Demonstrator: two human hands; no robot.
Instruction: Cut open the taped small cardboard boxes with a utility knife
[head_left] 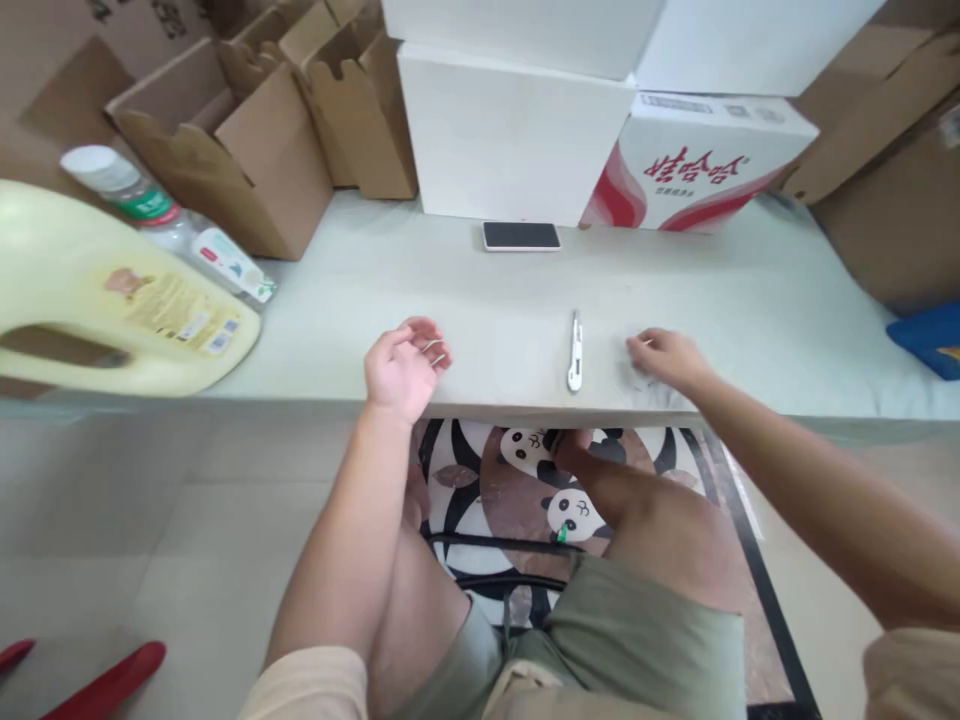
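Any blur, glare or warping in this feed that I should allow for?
Head view: right hand looks slightly smeared, its fingertips hard to read; left hand and white cutter are clearer. Head view: the yellow jug looks stretched toward the left edge. Head view: soft light, faint shadows on the tablecloth, no strong glare.

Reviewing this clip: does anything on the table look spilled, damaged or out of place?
Nothing stands out as spilled or damaged. The utility knife lies on the tablecloth between the left hand and right hand; whether its blade is out is too small to tell.
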